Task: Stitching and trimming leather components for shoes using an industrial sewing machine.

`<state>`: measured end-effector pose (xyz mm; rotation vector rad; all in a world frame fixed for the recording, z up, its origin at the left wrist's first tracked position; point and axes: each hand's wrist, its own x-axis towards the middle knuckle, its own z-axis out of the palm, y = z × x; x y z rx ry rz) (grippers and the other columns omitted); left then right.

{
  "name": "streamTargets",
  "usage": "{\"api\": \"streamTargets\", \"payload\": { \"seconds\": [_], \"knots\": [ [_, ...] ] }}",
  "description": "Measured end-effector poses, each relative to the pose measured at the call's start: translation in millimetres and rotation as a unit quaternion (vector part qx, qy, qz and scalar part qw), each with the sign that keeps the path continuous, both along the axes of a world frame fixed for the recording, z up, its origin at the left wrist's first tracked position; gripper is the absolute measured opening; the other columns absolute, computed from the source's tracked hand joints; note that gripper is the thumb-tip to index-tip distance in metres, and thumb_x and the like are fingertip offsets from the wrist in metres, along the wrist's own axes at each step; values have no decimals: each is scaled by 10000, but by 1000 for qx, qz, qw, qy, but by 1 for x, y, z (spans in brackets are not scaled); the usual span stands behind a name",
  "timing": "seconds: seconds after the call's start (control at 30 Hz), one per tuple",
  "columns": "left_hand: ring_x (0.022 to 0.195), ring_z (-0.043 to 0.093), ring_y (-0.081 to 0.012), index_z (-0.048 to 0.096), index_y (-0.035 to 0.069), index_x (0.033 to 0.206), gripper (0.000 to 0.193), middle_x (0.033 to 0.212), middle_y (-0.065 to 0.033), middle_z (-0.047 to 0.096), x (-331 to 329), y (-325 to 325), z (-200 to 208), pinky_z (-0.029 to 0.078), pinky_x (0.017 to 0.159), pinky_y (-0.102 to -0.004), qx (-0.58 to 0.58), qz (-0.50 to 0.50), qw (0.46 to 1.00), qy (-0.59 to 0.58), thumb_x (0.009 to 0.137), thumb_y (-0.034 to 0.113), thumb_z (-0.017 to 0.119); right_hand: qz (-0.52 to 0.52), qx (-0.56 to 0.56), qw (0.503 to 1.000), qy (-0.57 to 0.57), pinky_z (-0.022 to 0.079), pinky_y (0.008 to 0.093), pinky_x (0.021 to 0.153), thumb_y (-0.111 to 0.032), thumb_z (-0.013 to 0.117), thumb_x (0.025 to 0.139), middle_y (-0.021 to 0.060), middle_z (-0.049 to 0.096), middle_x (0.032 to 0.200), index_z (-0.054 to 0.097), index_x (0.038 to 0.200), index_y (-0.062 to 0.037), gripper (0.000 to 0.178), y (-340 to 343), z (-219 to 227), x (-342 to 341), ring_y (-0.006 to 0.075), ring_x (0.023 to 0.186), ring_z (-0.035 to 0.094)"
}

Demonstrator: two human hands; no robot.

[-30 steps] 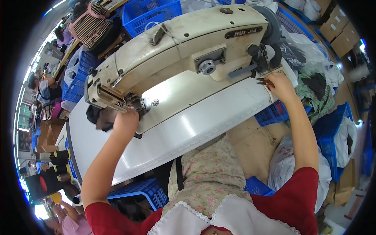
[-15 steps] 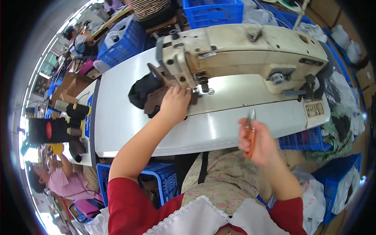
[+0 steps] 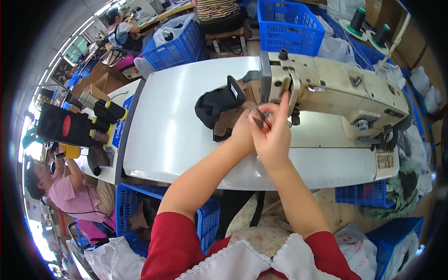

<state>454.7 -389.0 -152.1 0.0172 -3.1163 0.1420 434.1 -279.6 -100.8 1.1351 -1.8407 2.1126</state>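
Note:
A cream sewing machine stands on a white table, its needle end facing left. Under that end lies a brown and black workpiece, seemingly of leather and fabric, with a row of small holes in the brown part. My left hand is closed on the near edge of this piece. My right hand meets it there, index finger stretched up against the front of the machine head. A dark, reddish bit of the thread snips shows between its fingers; the rest is hidden.
Blue crates stand behind the table, one large crate among them, and below its front edge. Black thread cones stand at the back right. To the left is another machine with a person beside it.
My right hand has moved up and left from the table's front edge to the machine head, beside my left hand. The view has shifted, and my left hand stays at the workpiece.

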Motion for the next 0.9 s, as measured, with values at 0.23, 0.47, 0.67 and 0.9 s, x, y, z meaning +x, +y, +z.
{"api": "streamTargets", "payload": {
  "seconds": [0.23,0.47,0.67,0.9],
  "knots": [
    [1234,523,-312,657,58,1162,409,1314,-193,605,2,4,-16,390,1019,-423,-79,2,993,93,850,314,590,65,-93,984,-134,415,162,619,-25,663,916,23,633,955,525,1309,5,418,37,-23,-5,31,722,546],
    [1114,580,-244,686,76,1098,330,1109,-98,669,15,-13,19,410,879,-385,-58,138,987,-54,784,176,656,51,67,996,-33,382,184,547,28,683,846,-1,665,854,654,1163,-35,325,74,-16,-25,28,625,485],
    [1346,483,-278,588,18,1316,642,1416,-135,562,88,-51,6,363,1126,-417,-8,46,992,116,689,105,696,13,355,933,49,524,357,641,-110,704,791,67,699,921,631,1190,-74,407,68,-17,-21,219,647,633],
    [1349,487,-280,600,22,1270,630,1418,-140,556,98,-45,-5,364,1143,-427,5,20,981,193,648,56,695,23,390,911,129,523,431,736,-52,635,811,98,616,920,595,1251,-66,442,39,-48,-17,314,867,637]
  ]
}}
